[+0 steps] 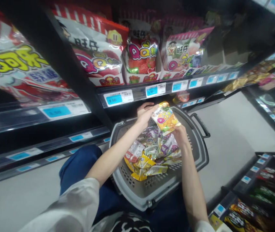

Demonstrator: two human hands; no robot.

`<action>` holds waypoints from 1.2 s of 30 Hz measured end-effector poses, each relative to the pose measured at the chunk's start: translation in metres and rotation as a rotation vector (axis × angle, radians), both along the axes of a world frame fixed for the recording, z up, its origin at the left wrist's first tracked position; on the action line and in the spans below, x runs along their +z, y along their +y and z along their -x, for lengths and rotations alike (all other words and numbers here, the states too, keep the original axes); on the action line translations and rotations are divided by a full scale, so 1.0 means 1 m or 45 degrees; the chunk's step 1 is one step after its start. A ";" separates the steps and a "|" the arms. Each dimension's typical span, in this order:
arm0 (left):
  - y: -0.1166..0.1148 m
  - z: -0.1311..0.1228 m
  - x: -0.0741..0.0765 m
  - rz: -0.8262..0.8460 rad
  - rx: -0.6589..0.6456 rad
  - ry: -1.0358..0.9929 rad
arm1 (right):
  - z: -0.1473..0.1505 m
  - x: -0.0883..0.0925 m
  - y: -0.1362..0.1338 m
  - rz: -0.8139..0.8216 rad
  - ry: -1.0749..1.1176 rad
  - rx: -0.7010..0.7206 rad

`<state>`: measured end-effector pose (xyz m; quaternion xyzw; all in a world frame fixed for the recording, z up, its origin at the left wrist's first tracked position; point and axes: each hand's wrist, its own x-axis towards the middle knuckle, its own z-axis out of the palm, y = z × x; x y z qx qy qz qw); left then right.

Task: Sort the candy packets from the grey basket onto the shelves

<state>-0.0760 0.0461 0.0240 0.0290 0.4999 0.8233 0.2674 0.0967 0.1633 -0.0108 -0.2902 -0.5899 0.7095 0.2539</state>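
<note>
At the bottom of the frame two bare forearms come out of white fabric sleeves, and under them there is dark blue cloth of the person's trousers. Between the arms, in the lower centre, sits a grey plastic basket (pixel 137 190) with rounded corners, walls pierced by small holes, and a black handle folded down at its upper right side. The basket is filled with many small glossy snack packets (pixel 152 154), crinkled and lying in disorder: white and purple ones in the middle, yellow ones at the lower left, one with red near the left arm.

Just above this heap, in the centre of the frame, both hands hold one yellow-orange packet (pixel 165 118) of shiny film with pink letters, tilted over the basket. The left hand (pixel 145 113) has its fingers bent around the packet's upper left edge. The right hand (pixel 180 133) is closed on its lower right corner; the thumb is hidden behind the film.

Farther up, a dark shelf edge (pixel 139 93) crosses the frame and carries white price labels with blue fields. On this shelf stand larger puffy bags (pixel 142 58), red, white and pink, with cartoon figures; some stand in open cardboard trays. In the upper left is a big bag with yellow letters. At the right, over a pale smooth floor (pixel 234 129), more dark shelves show small packets.
</note>
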 end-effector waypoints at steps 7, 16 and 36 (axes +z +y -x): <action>0.006 0.001 -0.010 -0.108 -0.047 -0.084 | 0.010 0.009 -0.007 0.144 0.155 -0.078; 0.004 0.009 0.000 -0.238 -0.084 -0.509 | 0.011 0.015 -0.038 0.237 0.234 -0.213; -0.005 0.008 0.016 -0.664 -0.431 -0.802 | 0.001 0.027 -0.078 -1.598 0.458 0.018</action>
